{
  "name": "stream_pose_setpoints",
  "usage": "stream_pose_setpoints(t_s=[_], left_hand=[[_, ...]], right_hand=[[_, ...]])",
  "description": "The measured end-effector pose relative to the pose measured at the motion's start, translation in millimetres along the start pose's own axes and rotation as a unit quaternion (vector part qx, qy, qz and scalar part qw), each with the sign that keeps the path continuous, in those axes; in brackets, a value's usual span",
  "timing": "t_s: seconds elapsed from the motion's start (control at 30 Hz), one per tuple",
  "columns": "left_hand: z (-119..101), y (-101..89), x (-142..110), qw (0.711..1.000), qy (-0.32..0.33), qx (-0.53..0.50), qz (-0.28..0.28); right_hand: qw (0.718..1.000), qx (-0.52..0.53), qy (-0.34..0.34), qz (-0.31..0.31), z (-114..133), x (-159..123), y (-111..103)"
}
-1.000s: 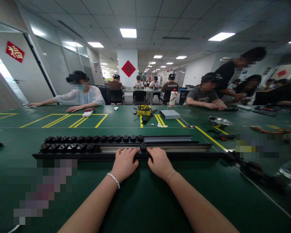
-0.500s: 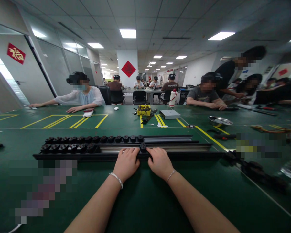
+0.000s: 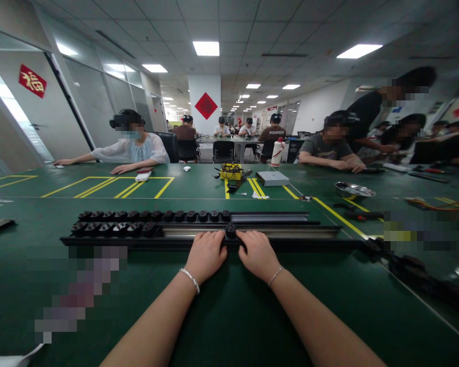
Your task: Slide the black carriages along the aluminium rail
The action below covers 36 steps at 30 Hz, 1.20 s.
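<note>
Two long black track rails lie side by side across the green table, the near rail (image 3: 306, 244) and the far rail (image 3: 275, 216). A small black socket module (image 3: 230, 231) sits in the near rail's channel, between my hands. My left hand (image 3: 207, 255) has its fingers over the rail and presses against the module's left side, thumb at the front. On the other side, my right hand (image 3: 258, 255) is bent the same way, its fingertips at the module's right side. Several like modules (image 3: 118, 228) fill the left part of both rails. The fingertips' undersides are hidden.
A yellow box with black cables (image 3: 231, 172), a grey box (image 3: 272, 178) and a metal bowl (image 3: 355, 189) stand beyond the rails. Black parts (image 3: 413, 267) lie at the right. Two people sit across the table; another leans in at the right.
The whole view has shifted slightly, so things appear a little further right. Both hands stay on the module, which shows no clear movement along the rail.
</note>
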<state>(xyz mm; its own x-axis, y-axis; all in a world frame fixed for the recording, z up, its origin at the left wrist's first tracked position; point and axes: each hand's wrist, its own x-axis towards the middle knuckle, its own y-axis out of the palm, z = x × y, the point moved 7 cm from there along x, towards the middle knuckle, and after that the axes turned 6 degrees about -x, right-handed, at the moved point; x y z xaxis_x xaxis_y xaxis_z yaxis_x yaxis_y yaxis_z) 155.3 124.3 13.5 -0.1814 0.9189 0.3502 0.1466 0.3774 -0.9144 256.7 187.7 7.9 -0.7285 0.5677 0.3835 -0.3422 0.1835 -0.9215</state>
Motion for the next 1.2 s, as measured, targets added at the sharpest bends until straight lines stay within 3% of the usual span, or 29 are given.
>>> stream_pose_setpoints(t_s=[0.37, 1.2], left_hand=[[1.0, 0.6, 0.0, 1.000, 0.022, -0.001, -0.012], [0.4, -0.6, 1.4, 1.000, -0.002, -0.021, 0.005]], right_hand=[[1.000, 0.018, 0.001, -0.008, -1.0, 0.5, -0.8], [1.000, 0.015, 0.005, -0.012, -3.1, 0.2, -0.1]])
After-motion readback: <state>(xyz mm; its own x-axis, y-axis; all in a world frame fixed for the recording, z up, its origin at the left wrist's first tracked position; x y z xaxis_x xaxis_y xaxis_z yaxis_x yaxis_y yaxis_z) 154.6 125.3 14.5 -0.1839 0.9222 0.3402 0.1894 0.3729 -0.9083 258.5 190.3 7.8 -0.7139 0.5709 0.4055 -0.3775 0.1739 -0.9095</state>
